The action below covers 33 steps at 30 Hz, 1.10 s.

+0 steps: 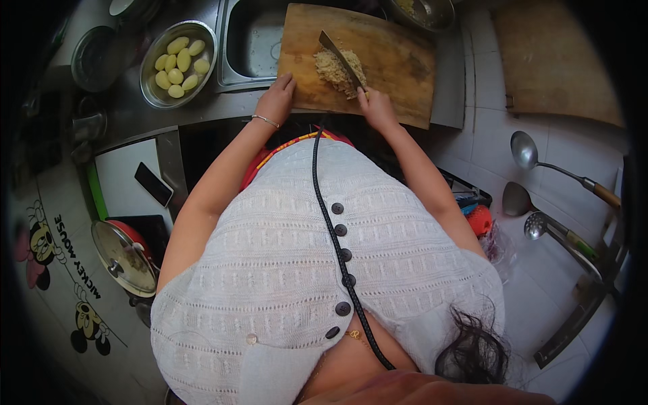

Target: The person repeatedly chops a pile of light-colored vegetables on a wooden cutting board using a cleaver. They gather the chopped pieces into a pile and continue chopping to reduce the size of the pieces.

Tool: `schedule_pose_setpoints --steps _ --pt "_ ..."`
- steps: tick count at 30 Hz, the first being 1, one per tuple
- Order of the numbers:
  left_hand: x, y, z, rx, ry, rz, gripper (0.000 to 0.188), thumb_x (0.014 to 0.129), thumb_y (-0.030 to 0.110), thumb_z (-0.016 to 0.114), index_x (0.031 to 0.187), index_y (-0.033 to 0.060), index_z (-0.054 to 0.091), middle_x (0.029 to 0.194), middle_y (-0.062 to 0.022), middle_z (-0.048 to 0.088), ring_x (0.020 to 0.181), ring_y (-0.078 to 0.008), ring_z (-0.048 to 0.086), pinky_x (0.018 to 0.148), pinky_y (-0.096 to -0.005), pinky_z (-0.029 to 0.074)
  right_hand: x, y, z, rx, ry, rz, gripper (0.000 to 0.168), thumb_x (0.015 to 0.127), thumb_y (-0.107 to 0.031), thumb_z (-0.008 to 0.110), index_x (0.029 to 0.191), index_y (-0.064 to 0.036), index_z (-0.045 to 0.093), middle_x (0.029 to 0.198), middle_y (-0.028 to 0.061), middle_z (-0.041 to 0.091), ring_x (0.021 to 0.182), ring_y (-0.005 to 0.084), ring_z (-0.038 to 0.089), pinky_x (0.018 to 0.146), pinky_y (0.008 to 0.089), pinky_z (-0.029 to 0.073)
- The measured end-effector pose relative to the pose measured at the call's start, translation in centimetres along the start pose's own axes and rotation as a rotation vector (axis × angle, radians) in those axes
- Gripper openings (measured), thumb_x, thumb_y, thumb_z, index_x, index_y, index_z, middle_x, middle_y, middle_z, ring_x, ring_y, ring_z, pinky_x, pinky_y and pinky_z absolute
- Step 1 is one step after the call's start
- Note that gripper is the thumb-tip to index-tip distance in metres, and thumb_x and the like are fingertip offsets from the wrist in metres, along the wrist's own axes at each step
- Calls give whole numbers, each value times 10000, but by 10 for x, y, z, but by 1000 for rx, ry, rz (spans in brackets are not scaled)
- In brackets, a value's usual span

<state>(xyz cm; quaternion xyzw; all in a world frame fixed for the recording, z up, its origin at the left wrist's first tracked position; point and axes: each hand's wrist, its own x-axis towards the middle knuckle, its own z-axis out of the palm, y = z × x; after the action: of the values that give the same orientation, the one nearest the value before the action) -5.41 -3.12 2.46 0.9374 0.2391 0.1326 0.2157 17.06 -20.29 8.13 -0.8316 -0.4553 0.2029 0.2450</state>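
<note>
My right hand (377, 107) grips the handle of a kitchen cleaver (340, 59), whose blade lies across a pile of finely chopped pale food (331, 68). I cannot tell exactly what the food is. Beneath it is a large wooden cutting board (405, 61), partly over the sink (255, 40). At the board's near left edge my left hand (277, 96) holds on, fingers against the wood. Left of the sink, a round steel basin (152, 91) contains several peeled potatoes (183, 59).
A steel bowl (430, 15) with yellowish bits stands beyond the board's far right corner. Farther left is a dark bowl (95, 58). On the right wall hang a ladle (524, 150), a spatula (516, 198) and a skimmer (535, 225). A black cable (329, 217) runs down my front.
</note>
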Motion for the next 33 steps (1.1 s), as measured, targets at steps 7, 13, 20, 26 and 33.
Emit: schedule_pose_setpoints --steps 7,13,20,26,33 --pt "3 4 -11 -25 -40 -11 326 877 41 551 1194 -21 591 1302 -188 560 1189 -354 566 1001 -390 484 2 2 0 -29 -30 -20 357 978 -296 537 906 24 677 780 277 643 772 471 623 698 541 489" --pt "-2 9 -19 -51 -74 -39 343 864 43 562 1200 -21 595 1299 -178 565 1171 -350 572 986 -386 489 2 -2 -1 -13 -65 -49 348 979 -293 532 930 21 675 782 279 643 773 473 621 693 533 486" --pt "-4 9 -15 -18 -64 -26 357 874 27 537 1224 -22 590 1306 -170 565 1195 -335 562 1013 -376 475 0 -2 0 -8 -112 -34 338 984 -283 529 960 19 677 781 280 643 771 466 625 687 527 486" --pt "-6 8 -15 -2 -92 -45 360 890 35 519 1241 -15 583 1331 -163 552 1231 -322 544 1020 -369 472 0 -8 -3 -20 -134 -40 341 987 -289 524 957 13 679 775 279 640 765 465 626 684 528 487" --pt "-9 2 -8 3 -76 -18 362 892 32 516 1246 -9 580 1350 -153 542 1241 -316 538 1014 -365 478 -1 -14 -6 34 -102 -62 340 988 -299 528 924 8 661 744 270 630 754 464 619 658 529 476"
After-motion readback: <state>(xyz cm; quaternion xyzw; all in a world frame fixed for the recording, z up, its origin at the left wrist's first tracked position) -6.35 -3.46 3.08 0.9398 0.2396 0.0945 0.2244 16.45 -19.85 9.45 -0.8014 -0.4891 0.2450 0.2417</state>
